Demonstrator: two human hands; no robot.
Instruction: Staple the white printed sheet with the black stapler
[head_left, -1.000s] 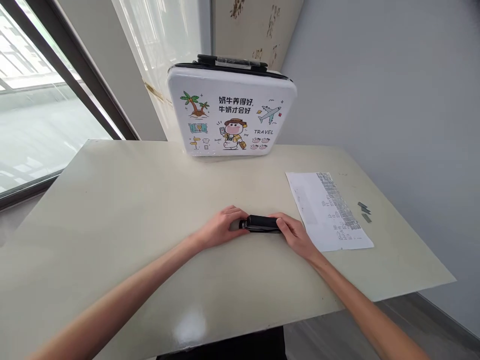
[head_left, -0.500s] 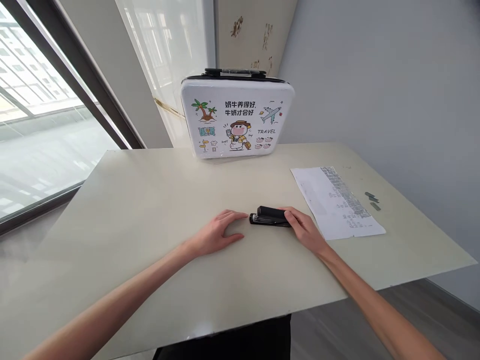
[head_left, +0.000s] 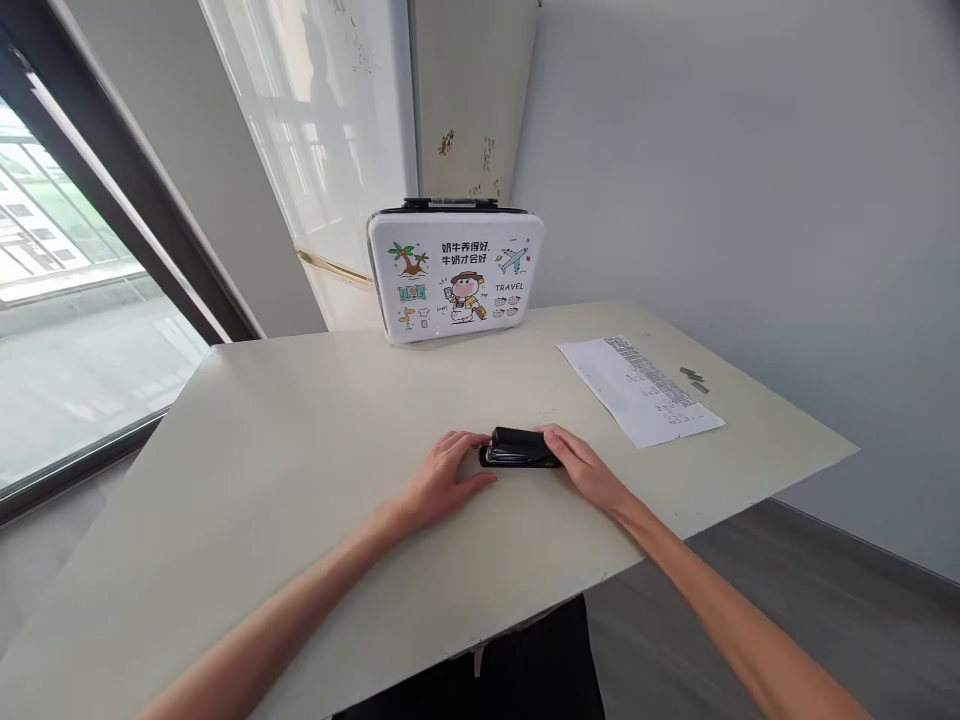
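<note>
A black stapler (head_left: 519,449) lies flat on the cream table (head_left: 300,420), a little in from the near edge and about midway along it. The right hand (head_left: 583,466) rests on the stapler's right end, fingers curled loosely over it; whether it truly grips cannot be told. The left hand (head_left: 444,480) lies flat and open on the table, its fingertips touching the stapler's left end. A printed sheet of paper (head_left: 636,388) lies toward the right edge, with a few staple strips (head_left: 694,378) just beyond it. A white illustrated case (head_left: 454,270) stands upright at the far edge.
</note>
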